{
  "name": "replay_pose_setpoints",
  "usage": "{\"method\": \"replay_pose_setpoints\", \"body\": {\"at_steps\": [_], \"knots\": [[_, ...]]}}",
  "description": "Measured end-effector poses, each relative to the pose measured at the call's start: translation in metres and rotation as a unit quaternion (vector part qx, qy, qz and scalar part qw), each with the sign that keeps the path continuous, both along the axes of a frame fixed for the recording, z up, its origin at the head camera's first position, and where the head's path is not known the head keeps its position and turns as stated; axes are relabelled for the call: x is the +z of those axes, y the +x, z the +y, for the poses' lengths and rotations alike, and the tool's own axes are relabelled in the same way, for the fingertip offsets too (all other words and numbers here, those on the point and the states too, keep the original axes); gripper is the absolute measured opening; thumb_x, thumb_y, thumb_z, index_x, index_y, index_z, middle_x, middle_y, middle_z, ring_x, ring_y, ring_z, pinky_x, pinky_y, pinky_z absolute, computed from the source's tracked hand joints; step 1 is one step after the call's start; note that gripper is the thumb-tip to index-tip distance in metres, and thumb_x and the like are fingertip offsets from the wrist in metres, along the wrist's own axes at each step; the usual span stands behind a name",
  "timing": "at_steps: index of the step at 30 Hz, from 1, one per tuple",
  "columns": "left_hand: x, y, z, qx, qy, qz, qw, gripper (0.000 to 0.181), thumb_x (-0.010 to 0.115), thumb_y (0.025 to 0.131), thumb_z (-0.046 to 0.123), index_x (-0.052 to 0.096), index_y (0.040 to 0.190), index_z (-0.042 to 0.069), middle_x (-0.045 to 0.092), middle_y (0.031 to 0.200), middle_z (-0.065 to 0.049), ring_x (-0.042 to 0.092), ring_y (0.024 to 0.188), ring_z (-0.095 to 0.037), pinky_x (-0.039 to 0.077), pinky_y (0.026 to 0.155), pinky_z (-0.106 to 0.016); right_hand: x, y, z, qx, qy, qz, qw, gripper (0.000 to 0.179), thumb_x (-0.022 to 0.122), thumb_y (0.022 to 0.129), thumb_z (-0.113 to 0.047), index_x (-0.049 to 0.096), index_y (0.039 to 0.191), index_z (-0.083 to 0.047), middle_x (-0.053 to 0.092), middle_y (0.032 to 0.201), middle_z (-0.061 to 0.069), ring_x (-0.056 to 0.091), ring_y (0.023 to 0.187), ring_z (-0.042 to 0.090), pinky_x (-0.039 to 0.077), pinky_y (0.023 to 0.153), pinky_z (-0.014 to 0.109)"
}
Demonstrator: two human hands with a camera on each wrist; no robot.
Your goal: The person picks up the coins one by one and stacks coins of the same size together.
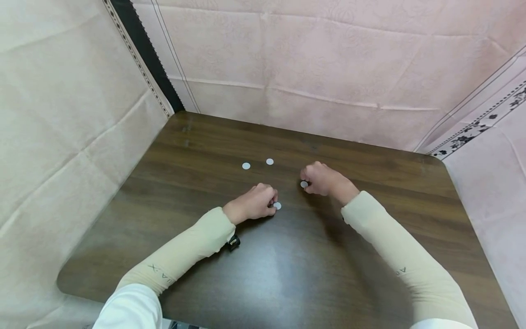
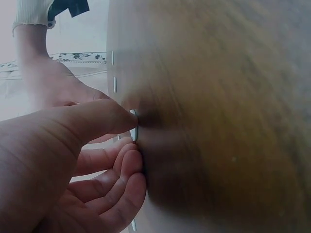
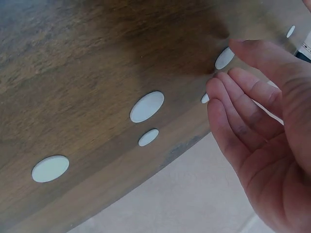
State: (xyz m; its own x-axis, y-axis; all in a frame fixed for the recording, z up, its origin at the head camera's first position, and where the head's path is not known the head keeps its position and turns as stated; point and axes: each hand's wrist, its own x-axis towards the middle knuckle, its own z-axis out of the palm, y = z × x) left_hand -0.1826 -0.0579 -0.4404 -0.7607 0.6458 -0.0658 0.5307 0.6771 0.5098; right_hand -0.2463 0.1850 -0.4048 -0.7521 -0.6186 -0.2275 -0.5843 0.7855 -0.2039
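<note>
A white disc (image 1: 277, 206) lies at the fingertips of my left hand (image 1: 254, 202), near the middle of the dark wooden table (image 1: 197, 283). In the left wrist view, that hand (image 2: 104, 145) pinches the disc (image 2: 133, 127) between thumb and fingers, low over the wood. Farther right and back, my right hand (image 1: 322, 179) has another white disc (image 1: 304, 184) between its curled thumb and forefinger. The right wrist view has the right hand (image 3: 267, 107) with thumb and fingertips around a disc (image 3: 223, 59), partly hidden by the thumb.
Two more white discs, a left one (image 1: 246, 166) and a right one (image 1: 269, 161), lie flat behind the left hand. Pale patterned cloth (image 1: 328, 68) hangs behind the table and at both sides. A black device (image 1: 233, 242) is worn at the left wrist.
</note>
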Motion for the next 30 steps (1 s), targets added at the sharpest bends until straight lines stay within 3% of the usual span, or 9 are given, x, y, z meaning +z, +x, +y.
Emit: {"method": "replay_pose_setpoints", "body": {"at_steps": [7, 11, 17, 25, 27, 30], "knots": [[-0.001, 0.000, 0.000, -0.001, -0.001, 0.005, 1.0000, 0.012, 0.073, 0.093, 0.009, 0.065, 0.084, 0.007, 0.055, 0.082, -0.001, 0.052, 0.078, -0.015, 0.046, 0.068, -0.026, 0.001, -0.004, -0.005, -0.010, 0.014, -0.019, 0.9997, 0.029, 0.081, 0.090, -0.005, 0.059, 0.072, -0.006, 0.044, 0.068, -0.002, 0.041, 0.066, 0.014, 0.040, 0.062, 0.028], [-0.001, 0.001, 0.000, -0.002, -0.003, 0.009, 1.0000, 0.012, 0.074, 0.093, 0.010, 0.065, 0.084, 0.008, 0.055, 0.082, -0.001, 0.052, 0.077, -0.015, 0.046, 0.067, -0.026, 0.005, -0.007, -0.008, 0.009, 0.027, -0.029, 0.9992, 0.034, 0.083, 0.089, -0.007, 0.059, 0.066, -0.005, 0.038, 0.062, -0.004, 0.036, 0.060, 0.011, 0.037, 0.060, 0.026], [0.000, 0.000, 0.000, -0.003, -0.006, 0.008, 0.9999, 0.013, 0.073, 0.094, 0.009, 0.065, 0.084, 0.007, 0.054, 0.080, -0.001, 0.051, 0.076, -0.015, 0.045, 0.066, -0.025, 0.010, -0.012, -0.013, 0.031, 0.059, -0.043, 0.9968, 0.026, 0.081, 0.091, -0.006, 0.070, 0.068, -0.002, 0.039, 0.056, -0.008, 0.036, 0.055, 0.007, 0.036, 0.057, 0.022], [0.000, -0.001, 0.001, -0.010, -0.006, 0.009, 0.9999, 0.014, 0.073, 0.094, 0.010, 0.064, 0.084, 0.009, 0.053, 0.077, 0.001, 0.049, 0.074, -0.013, 0.042, 0.064, -0.023, 0.012, -0.022, -0.015, 0.033, 0.095, -0.062, 0.9930, 0.029, 0.077, 0.095, -0.008, 0.072, 0.066, -0.006, 0.044, 0.058, -0.008, 0.038, 0.053, 0.006, 0.039, 0.057, 0.023], [-0.001, -0.002, 0.001, -0.012, -0.002, 0.013, 0.9998, 0.014, 0.073, 0.093, 0.009, 0.064, 0.083, 0.009, 0.053, 0.075, 0.002, 0.049, 0.073, -0.013, 0.041, 0.064, -0.023, 0.012, -0.024, -0.015, 0.028, 0.097, -0.065, 0.9927, 0.028, 0.076, 0.094, -0.008, 0.073, 0.067, -0.008, 0.049, 0.061, -0.008, 0.042, 0.055, 0.007, 0.042, 0.059, 0.023], [-0.002, -0.002, 0.000, -0.013, 0.002, 0.017, 0.9998, 0.014, 0.074, 0.093, 0.009, 0.065, 0.082, 0.009, 0.053, 0.075, 0.002, 0.049, 0.073, -0.013, 0.041, 0.063, -0.023, 0.010, -0.027, -0.013, 0.021, 0.085, -0.076, 0.9932, 0.031, 0.073, 0.093, -0.006, 0.068, 0.062, -0.012, 0.046, 0.058, -0.008, 0.040, 0.055, 0.007, 0.038, 0.057, 0.024]]}}
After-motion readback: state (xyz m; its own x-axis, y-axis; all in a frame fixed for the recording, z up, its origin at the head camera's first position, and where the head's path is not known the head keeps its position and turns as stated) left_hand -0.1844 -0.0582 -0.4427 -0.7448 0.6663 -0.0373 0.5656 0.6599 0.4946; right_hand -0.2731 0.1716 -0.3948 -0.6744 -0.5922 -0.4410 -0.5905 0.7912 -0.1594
